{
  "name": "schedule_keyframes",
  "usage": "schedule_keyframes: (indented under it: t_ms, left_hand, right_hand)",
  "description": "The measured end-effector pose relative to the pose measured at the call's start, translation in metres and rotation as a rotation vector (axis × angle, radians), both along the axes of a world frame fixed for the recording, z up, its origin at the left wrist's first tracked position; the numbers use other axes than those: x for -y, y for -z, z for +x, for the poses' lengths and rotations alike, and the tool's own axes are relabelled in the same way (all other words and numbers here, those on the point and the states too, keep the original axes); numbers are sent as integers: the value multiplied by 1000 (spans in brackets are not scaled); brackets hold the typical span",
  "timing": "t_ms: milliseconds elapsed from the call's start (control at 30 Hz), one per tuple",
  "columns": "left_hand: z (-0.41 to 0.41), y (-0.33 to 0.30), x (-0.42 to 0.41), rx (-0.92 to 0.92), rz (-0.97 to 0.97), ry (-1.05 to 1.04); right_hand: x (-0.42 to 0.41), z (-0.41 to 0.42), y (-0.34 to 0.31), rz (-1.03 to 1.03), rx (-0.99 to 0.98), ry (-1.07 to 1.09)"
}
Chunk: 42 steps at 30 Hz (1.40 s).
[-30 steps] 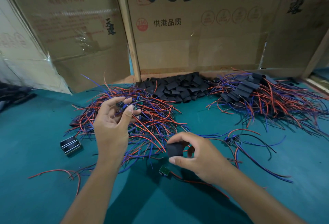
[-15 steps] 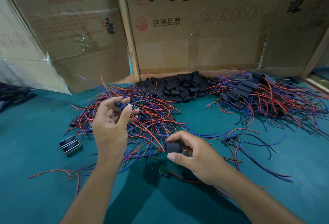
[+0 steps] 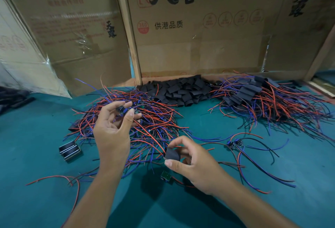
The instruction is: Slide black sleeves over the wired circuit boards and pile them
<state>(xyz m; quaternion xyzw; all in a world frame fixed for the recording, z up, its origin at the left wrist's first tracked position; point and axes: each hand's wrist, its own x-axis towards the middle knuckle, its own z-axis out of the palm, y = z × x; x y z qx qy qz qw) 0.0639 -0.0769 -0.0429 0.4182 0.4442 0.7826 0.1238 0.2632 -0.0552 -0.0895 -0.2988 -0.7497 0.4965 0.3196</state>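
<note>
My left hand [image 3: 113, 128] pinches a small wired circuit board [image 3: 125, 109] at its fingertips, lifted just above a tangled heap of red and blue wired boards [image 3: 154, 119]. My right hand [image 3: 192, 162] holds one black sleeve [image 3: 171, 153] between thumb and fingers, low and right of the left hand. A heap of loose black sleeves [image 3: 183, 92] lies at the back centre. To the back right is a pile of sleeved boards with trailing wires [image 3: 262, 99].
A loose green board [image 3: 165, 175] lies on the teal table [image 3: 36, 200] under my right hand, and another wired board [image 3: 234, 142] lies to the right. Two small metal parts [image 3: 69, 150] sit at left. Cardboard boxes [image 3: 190, 28] wall off the back.
My right hand has turned the black sleeve slightly between its fingers. My left hand still holds the board over the heap, almost in the same place.
</note>
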Motion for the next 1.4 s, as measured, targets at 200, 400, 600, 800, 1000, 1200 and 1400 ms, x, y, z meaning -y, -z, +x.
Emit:
schedule_keyframes:
  t_ms: [200, 400, 600, 800, 1000, 1200, 1400]
  left_hand:
    - [21, 8, -1, 2, -33, 37]
    - [63, 23, 2, -38, -146, 214]
    - [80, 34, 8, -299, -269, 328]
    - [84, 37, 9, -376, -309, 409]
    - [81, 38, 8, -417, -355, 417]
    - [86, 41, 10, -427, -407, 457]
    - [86, 40, 8, -407, -445, 474]
  right_hand:
    - [-1, 2, -7, 177, 19, 179]
    - [-9, 11, -12, 539, 402, 342]
    - [-18, 20, -17, 546, 388, 433]
    - [-19, 25, -28, 515, 215, 379]
    - [-18, 26, -31, 524, 169, 403]
    - [-18, 27, -31, 547, 199, 427]
    - [-19, 27, -26, 528, 212, 437]
